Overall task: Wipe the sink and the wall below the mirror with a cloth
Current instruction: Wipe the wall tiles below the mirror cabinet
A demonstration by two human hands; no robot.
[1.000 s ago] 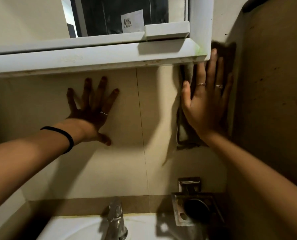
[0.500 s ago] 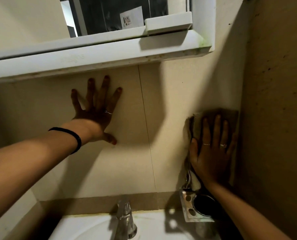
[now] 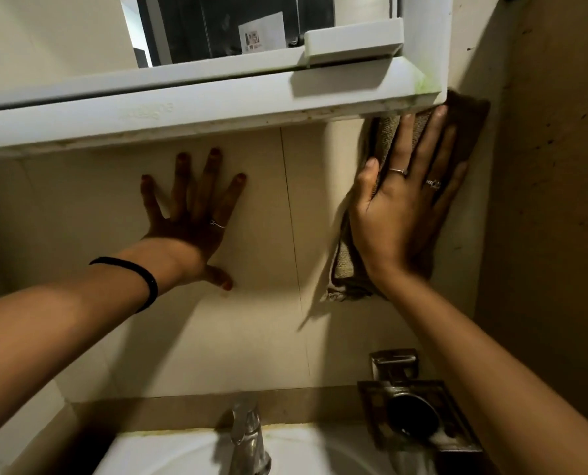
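Observation:
My right hand (image 3: 402, 214) lies flat on a brown cloth (image 3: 385, 135) and presses it against the beige tiled wall (image 3: 258, 323), right under the lower right corner of the white mirror cabinet (image 3: 196, 108). The cloth hangs down past my wrist. My left hand (image 3: 193, 214) rests flat on the wall with its fingers spread, below the cabinet and left of a tile joint; it holds nothing. The white sink (image 3: 169, 454) shows at the bottom edge.
A metal tap (image 3: 248, 440) stands at the back of the sink. A square metal holder (image 3: 412, 413) is fixed to the wall at lower right. A brownish side wall (image 3: 553, 200) closes the right side close to the cloth.
My right hand slid the cloth down the wall to just above the metal holder, then back up under the cabinet corner. My left hand stayed planted on the wall.

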